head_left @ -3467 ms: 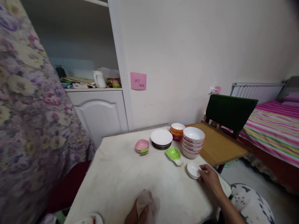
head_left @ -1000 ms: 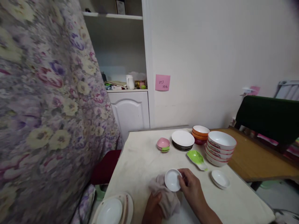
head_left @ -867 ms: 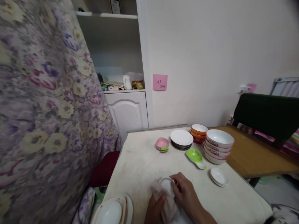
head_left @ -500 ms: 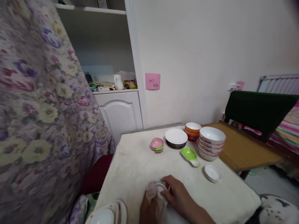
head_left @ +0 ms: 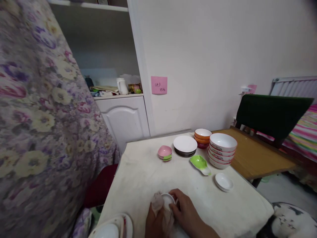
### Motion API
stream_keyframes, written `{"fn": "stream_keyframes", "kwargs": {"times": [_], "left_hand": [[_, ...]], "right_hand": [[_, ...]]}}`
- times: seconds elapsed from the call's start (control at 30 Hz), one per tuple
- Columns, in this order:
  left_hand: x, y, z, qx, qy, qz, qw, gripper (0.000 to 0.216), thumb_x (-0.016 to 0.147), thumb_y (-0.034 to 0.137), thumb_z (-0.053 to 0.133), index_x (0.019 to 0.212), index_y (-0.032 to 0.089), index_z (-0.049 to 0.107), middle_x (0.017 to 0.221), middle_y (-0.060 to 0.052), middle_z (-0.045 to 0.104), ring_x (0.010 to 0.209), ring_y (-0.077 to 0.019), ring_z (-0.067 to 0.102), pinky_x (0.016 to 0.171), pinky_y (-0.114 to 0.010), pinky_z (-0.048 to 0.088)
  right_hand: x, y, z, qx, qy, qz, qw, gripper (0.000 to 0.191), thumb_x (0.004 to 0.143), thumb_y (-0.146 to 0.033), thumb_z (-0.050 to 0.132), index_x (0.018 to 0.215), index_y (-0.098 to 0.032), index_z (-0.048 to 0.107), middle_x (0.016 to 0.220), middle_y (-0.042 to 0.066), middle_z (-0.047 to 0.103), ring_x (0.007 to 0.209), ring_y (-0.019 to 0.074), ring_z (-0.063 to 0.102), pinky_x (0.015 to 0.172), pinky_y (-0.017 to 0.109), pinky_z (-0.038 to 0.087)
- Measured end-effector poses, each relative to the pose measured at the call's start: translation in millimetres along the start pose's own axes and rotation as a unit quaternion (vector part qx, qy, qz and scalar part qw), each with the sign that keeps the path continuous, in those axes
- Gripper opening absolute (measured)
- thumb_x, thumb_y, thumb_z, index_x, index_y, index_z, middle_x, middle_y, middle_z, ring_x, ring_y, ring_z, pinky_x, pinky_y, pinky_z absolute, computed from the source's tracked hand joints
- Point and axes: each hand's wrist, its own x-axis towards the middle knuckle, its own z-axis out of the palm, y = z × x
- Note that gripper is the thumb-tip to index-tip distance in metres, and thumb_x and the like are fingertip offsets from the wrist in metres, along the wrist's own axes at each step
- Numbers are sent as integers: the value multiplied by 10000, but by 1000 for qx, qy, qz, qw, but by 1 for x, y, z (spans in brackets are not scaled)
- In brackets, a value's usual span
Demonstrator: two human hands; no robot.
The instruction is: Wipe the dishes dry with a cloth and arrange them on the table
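A small white dish [head_left: 167, 199] is held above the near part of the table. My right hand [head_left: 184, 209] grips its right rim between thumb and fingers. My left hand [head_left: 155, 223] is closed on a crumpled whitish cloth [head_left: 157, 201], which presses against the dish's left side and hangs below it. The cloth and fingers hide the lower part of the dish. To the right, a short stack of similar small white dishes [head_left: 224, 181] rests on the tablecloth.
Behind my hands stand pink bowls [head_left: 164, 151], white plates [head_left: 185, 144], a green leaf-like dish [head_left: 200, 164], orange bowls [head_left: 202, 133] and a tall stack of white bowls [head_left: 223, 150]. More white dishes [head_left: 128, 226] sit at the near left. A brown table [head_left: 260, 158] adjoins the right side.
The view has shifted slightly. Both hands still hold the dish and cloth near the same spot, and the dish's round inside shows a little more.
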Motion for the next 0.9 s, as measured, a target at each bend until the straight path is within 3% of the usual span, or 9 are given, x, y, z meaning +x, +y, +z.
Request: {"fn": "stream_keyframes", "kwargs": {"times": [0.1, 0.17, 0.23, 0.37, 0.43, 0.53, 0.67, 0.8, 0.9], "left_hand": [[-5, 6, -1, 13, -44, 6, 999, 390, 747, 368, 530, 1077, 163, 567, 1073, -94, 689, 1097, -266, 589, 957, -356, 437], [-8, 12, -3, 43, -105, 41, 993, 325, 769, 343, 508, 1038, 178, 587, 1003, -76, 710, 1002, -262, 628, 878, -351, 475], [-7, 15, -4, 55, -125, 60, 989, 309, 767, 334, 511, 1023, 185, 599, 1007, -73, 715, 973, -263, 637, 845, -349, 488], [2, 6, -3, 8, -26, 19, 999, 425, 687, 354, 571, 1065, 161, 591, 1085, -103, 697, 1101, -280, 593, 945, -359, 452], [4, 2, -4, -6, 1, 0, 1000, 464, 680, 349, 567, 1096, 145, 580, 1113, -114, 685, 1151, -279, 564, 978, -357, 429], [0, 2, -7, 29, -37, 19, 999, 414, 725, 323, 521, 1093, 143, 582, 1099, -112, 688, 1097, -266, 592, 945, -346, 443], [-1, 5, -8, 72, -107, 57, 990, 334, 741, 280, 514, 1045, 175, 605, 1053, -86, 705, 1013, -249, 626, 896, -327, 465], [5, -3, -6, 15, -23, 26, 999, 411, 724, 305, 531, 1106, 160, 582, 1148, -95, 670, 1169, -256, 551, 988, -330, 419], [4, -7, -8, 11, -13, 7, 1000, 421, 754, 324, 512, 1135, 151, 561, 1174, -107, 655, 1191, -260, 534, 1008, -350, 404]], "right_hand": [[-1, 0, 1, 5, -20, -30, 999, 247, 772, -99, 450, 947, -214, 581, 898, 25, 635, 802, 165, 594, 726, 273, 443], [2, -3, -7, -16, -63, -63, 996, 305, 746, -60, 441, 939, -232, 602, 913, 17, 640, 843, 169, 602, 750, 274, 439], [6, -5, -13, -38, -88, -80, 992, 355, 733, -49, 449, 972, -253, 615, 949, 18, 640, 892, 180, 603, 790, 290, 433], [5, -5, -3, 4, -3, -2, 1000, 334, 745, -118, 512, 1057, -228, 558, 902, 20, 628, 767, 161, 595, 720, 276, 451], [2, -5, 3, 18, 23, 23, 999, 242, 758, -140, 509, 986, -212, 549, 837, 7, 619, 688, 147, 571, 653, 258, 442], [2, -8, -1, -9, -11, -31, 999, 207, 760, -93, 463, 885, -223, 565, 839, 0, 618, 732, 148, 578, 661, 251, 424], [6, -11, -12, -48, -70, -85, 993, 328, 744, -61, 462, 962, -266, 598, 937, -1, 624, 847, 161, 600, 747, 269, 422], [2, -5, 1, 2, 4, 2, 1000, 303, 757, -140, 520, 1046, -230, 543, 872, 5, 622, 708, 147, 580, 668, 261, 438], [0, -3, 6, 5, 8, -3, 1000, 196, 772, -128, 481, 931, -217, 555, 825, 4, 619, 704, 148, 570, 649, 255, 427]]}}
